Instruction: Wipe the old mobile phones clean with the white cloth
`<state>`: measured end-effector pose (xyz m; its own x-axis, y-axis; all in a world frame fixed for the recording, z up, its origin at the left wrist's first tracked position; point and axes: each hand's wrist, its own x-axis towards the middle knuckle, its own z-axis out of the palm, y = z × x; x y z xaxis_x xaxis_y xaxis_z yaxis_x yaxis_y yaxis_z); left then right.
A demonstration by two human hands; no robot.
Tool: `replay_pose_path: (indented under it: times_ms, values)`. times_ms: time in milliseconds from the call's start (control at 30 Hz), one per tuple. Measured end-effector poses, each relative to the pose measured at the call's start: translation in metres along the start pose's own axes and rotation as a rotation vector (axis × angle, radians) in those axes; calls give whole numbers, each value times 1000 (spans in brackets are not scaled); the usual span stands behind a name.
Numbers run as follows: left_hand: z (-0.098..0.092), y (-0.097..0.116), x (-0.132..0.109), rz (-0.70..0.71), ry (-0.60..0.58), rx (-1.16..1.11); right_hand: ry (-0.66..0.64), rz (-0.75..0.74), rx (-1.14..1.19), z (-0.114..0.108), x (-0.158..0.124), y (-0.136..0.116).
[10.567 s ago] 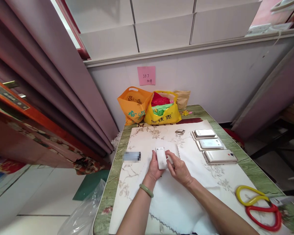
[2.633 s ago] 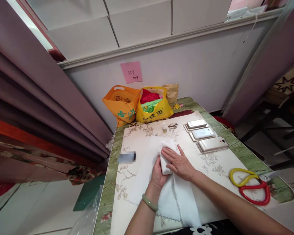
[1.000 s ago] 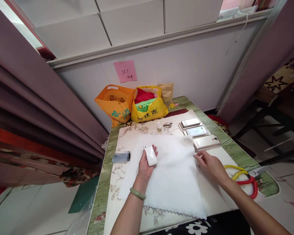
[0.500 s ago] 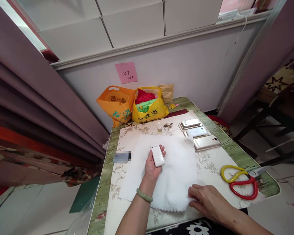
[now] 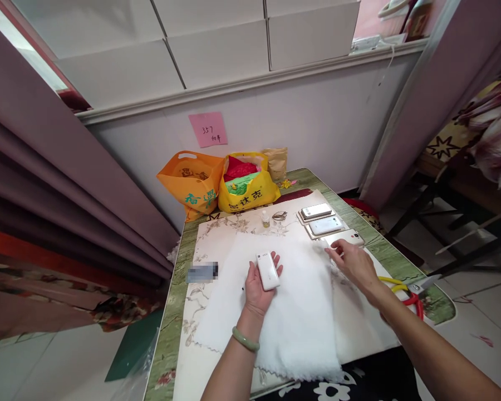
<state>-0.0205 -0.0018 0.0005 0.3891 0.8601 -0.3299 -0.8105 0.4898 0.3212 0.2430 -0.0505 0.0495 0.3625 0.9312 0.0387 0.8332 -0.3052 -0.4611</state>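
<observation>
My left hand [image 5: 256,291] holds a small white phone [image 5: 268,270] palm up above a white cloth [image 5: 288,312] spread on the table. A green bangle [image 5: 246,340] is on that wrist. My right hand [image 5: 353,265] rests at the cloth's far right corner, fingers pinched on its edge, close to the nearest of three phones [image 5: 344,238] laid in a row.
A small bottle [image 5: 266,219] and a metal clip [image 5: 279,215] lie behind the cloth. Scissors with yellow and red handles [image 5: 403,292] sit on the right. Orange [image 5: 191,184] and yellow bags [image 5: 246,186] stand at the wall. A purple curtain hangs on the left.
My right hand moved from the cloth's near edge up to its far right corner beside the phones. The left hand still holds the white phone.
</observation>
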Motion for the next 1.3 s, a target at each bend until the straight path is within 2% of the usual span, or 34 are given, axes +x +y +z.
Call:
replay_pose_path:
  times_ms: [67, 167, 333, 433, 500, 567, 600, 633, 667, 733, 800, 867, 933, 1000, 1100, 1133, 1233, 1300]
  values:
    - [0, 1, -1, 3, -13, -1, 37, 57, -90, 10, 21, 6]
    - [-2, 1, -2, -1, -23, -9, 2, 35, -161, 22, 34, 8]
    - [-5, 0, -2, -16, -31, -19, 36, 10, -143, 22, 28, -6]
    - [-3, 0, -3, -10, -46, -9, 40, -18, 83, 19, 13, -35]
    - [-2, 0, -4, -9, -55, 4, -60, -126, 375, 21, 0, -61]
    - [-1, 1, -6, -44, -77, 17, -286, -285, 659, 26, -10, -86]
    - [-1, 1, -7, -76, -96, 19, -346, -328, 730, 29, -13, -95]
    - [-1, 2, -8, -109, -118, 20, -345, -352, 753, 33, -14, -101]
    - [-2, 3, -9, -138, -139, 18, -290, -363, 727, 36, -14, -104]
    - [-3, 4, -11, -164, -161, 8, -87, -394, 581, 44, -15, -105]
    - [-5, 4, -13, -144, -140, -11, 40, -524, 427, 54, -20, -102]
    - [-8, 3, -15, -108, -87, -31, 27, -749, 322, 66, -33, -99]
    - [-11, 1, -16, -113, -18, -25, -69, -975, 211, 78, -48, -98]
    - [-12, -1, -15, -140, 63, 7, -160, -1094, 103, 89, -57, -99]
    - [-9, -2, -11, -83, 155, 44, -181, -1032, 7, 102, -51, -100]
    - [-8, -2, -9, -49, 141, 49, -169, -972, -12, 105, -45, -101]
    - [-4, -1, -6, -36, 4, 54, -134, -788, -48, 108, -31, -99]
    - [-3, 0, -7, -51, -34, 57, -108, -754, -49, 105, -35, -94]
